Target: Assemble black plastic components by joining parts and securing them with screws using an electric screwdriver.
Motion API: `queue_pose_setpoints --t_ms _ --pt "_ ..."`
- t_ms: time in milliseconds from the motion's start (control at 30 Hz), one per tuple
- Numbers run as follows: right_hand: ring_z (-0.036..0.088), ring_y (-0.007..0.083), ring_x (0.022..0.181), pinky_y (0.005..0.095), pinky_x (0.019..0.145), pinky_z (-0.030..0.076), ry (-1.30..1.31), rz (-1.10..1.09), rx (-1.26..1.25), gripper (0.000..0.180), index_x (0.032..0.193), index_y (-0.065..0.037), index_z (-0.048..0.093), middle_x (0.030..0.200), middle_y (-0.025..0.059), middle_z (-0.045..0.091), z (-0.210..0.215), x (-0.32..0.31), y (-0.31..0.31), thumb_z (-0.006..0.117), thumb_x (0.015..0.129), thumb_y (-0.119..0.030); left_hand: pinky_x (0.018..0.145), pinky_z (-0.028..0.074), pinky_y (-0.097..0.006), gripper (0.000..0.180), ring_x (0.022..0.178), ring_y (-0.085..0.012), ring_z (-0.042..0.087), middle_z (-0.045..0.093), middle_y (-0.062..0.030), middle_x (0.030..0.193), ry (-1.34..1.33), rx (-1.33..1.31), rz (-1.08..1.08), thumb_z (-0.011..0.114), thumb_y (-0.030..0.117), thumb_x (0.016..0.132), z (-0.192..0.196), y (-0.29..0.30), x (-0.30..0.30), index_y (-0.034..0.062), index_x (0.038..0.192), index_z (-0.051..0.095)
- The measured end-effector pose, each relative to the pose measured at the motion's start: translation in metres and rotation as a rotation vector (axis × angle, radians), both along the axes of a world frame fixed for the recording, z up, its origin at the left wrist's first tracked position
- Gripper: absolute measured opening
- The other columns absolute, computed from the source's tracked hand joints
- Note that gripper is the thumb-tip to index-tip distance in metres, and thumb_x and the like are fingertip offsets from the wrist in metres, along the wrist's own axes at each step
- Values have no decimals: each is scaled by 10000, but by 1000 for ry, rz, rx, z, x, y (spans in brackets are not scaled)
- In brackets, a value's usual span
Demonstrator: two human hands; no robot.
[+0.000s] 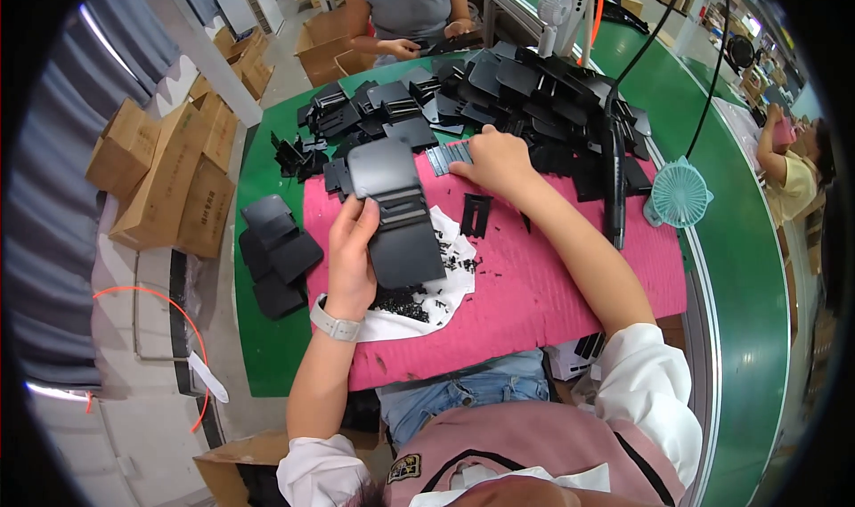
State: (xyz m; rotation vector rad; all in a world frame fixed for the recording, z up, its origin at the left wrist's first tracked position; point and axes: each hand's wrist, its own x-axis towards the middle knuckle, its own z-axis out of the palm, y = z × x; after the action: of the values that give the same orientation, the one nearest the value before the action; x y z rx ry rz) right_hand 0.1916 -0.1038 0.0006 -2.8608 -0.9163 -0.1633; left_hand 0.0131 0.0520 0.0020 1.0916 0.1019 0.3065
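The person's left forearm (318, 387) runs from the near left toward the far side, a pale band (334, 322) around its wrist. The left hand (354, 253) is curled in a grip, thumb (363, 225) extended toward the far side. The right forearm (595, 262) slants from near right to far left; the right hand (495, 162) reaches farther than the left, its fingers bent and pointing left. Both white sleeves (648, 384) end around the elbows.
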Motion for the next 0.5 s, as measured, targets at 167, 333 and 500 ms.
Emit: queue_pose_setpoints --t_ms 167,333,500 --pt "640 298 887 406 740 525 126 54 255 452 895 -7 653 971 165 628 -16 26 -8 728 680 -398 828 481 -257 314 959 -136 598 626 -82 1081 10 -129 -130 474 202 970 -3 -5 3 -11 1194 529" --pt "605 118 658 244 651 488 289 -1 675 275 804 10 631 715 62 630 -2 12 -18 782 670 -175 837 503 -289 323 957 -166 617 625 -104 1094 16 -256 -198 470 218 971 -7 -2 -1 -24 1175 533" --pt "571 133 580 251 518 448 -59 411 972 158 761 -21 636 668 61 598 42 -52 -23 761 676 -67 829 485 -267 303 943 -139 606 624 -81 1070 21 -86 -96 558 180 934 -10 -6 -1 -13 1168 540"
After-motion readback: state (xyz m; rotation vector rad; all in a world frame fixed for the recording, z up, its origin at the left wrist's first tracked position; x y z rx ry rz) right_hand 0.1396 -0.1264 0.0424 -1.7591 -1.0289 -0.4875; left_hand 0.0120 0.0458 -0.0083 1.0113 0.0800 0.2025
